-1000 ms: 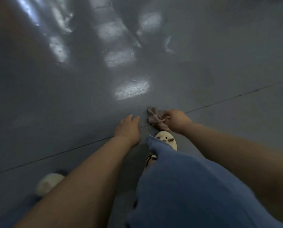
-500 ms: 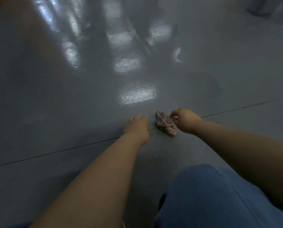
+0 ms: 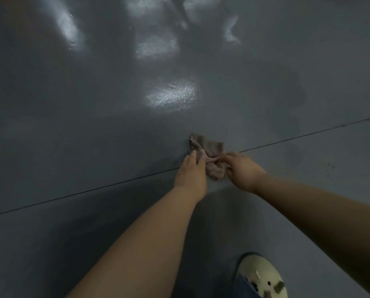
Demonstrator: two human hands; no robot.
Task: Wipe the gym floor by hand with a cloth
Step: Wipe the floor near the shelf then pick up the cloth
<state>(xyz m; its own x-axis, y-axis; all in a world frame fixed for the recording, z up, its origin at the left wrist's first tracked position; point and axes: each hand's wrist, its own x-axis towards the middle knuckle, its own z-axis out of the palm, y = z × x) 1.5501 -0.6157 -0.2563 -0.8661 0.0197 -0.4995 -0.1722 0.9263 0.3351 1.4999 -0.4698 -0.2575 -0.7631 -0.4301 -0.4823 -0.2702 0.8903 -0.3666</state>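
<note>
A small crumpled pinkish-grey cloth [image 3: 210,151] lies on the glossy grey gym floor [image 3: 93,125], just across a thin dark seam line. My right hand [image 3: 242,171] pinches the cloth's near right part between curled fingers. My left hand [image 3: 191,171] reaches in from the left, its fingertips on the cloth's left edge with the fingers fairly straight. Both forearms stretch forward from the bottom of the view.
The seam line [image 3: 83,192] runs diagonally across the floor from lower left to upper right. A darker damp patch [image 3: 287,91] shows on the floor at the right. My cream-coloured shoe [image 3: 259,276] sits at the bottom right. Window light reflects off the floor ahead.
My left hand has slid right from the bare floor onto the cloth's edge. The cloth has spread a little further forward. The blue trouser leg has dropped out of view.
</note>
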